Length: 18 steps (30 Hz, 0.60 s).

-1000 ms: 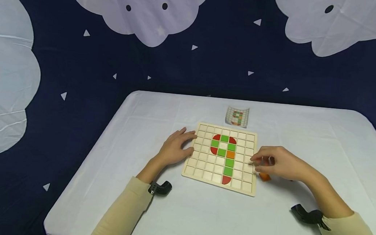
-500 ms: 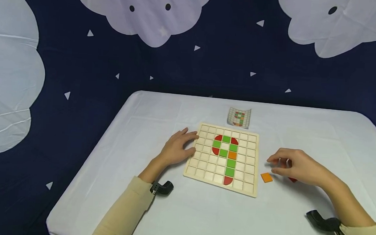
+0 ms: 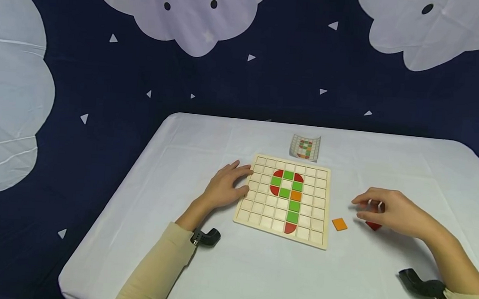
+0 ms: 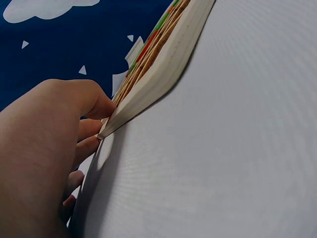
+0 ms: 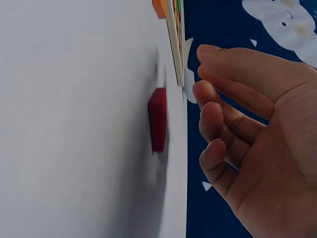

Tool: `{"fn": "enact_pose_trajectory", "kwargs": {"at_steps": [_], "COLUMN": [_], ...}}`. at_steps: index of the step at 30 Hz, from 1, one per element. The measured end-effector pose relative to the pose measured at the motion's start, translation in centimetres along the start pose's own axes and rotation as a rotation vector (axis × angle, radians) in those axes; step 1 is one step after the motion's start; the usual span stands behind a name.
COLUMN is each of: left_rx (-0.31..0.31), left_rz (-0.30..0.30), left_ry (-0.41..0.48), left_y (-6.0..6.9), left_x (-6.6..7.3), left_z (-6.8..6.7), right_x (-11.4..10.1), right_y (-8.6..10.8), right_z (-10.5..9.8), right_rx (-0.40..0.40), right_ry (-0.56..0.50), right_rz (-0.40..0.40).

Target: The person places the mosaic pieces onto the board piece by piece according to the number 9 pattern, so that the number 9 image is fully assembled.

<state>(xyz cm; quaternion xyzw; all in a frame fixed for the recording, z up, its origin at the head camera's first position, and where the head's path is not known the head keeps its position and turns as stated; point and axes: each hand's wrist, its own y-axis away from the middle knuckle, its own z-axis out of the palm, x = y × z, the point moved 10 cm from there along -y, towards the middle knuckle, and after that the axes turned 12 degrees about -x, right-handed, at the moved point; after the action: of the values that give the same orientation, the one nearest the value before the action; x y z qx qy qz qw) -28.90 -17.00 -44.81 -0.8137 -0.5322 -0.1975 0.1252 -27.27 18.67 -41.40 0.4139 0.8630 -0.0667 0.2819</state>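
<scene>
A wooden grid board (image 3: 260,211) lies on the table, with green, red and orange tiles set in its squares in a shape like a 9. My left hand (image 3: 226,185) rests at the board's left edge, thumb and fingertips touching the rim (image 4: 163,79). To the right of the board, my right hand (image 3: 393,210) hovers with loosely bent fingers and nothing between them. Partly hidden below it in the head view is a red tile (image 3: 373,226), seen edge-on and apart from the fingers in the right wrist view (image 5: 158,119). An orange square tile (image 3: 340,224) lies between board and right hand.
Behind the board sits a small curled card (image 3: 305,148) printed with a similar coloured grid pattern. White cloth covers the table (image 3: 207,138). A dark blue curtain (image 3: 227,84) with clouds hangs beyond the far edge.
My right hand has drawn back from the board's right edge to above the red tile, uncovering the orange tile. My left hand stays at the board's edge.
</scene>
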Motion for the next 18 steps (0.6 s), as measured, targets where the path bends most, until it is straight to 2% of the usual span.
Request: {"fn": "enact_pose_trajectory", "kwargs": {"at_steps": [18], "left_rx": [0.003], "left_rz": [0.003], "left_ry": [0.013], "left_y": [0.0], "left_x": [0.0], "left_z": [0.0], "right_x": [2.7], "right_y": [2.1], "right_z": [0.4], "right_rx": [-0.009], "right_ry": [0.015], "right_rz": [0.062]}}
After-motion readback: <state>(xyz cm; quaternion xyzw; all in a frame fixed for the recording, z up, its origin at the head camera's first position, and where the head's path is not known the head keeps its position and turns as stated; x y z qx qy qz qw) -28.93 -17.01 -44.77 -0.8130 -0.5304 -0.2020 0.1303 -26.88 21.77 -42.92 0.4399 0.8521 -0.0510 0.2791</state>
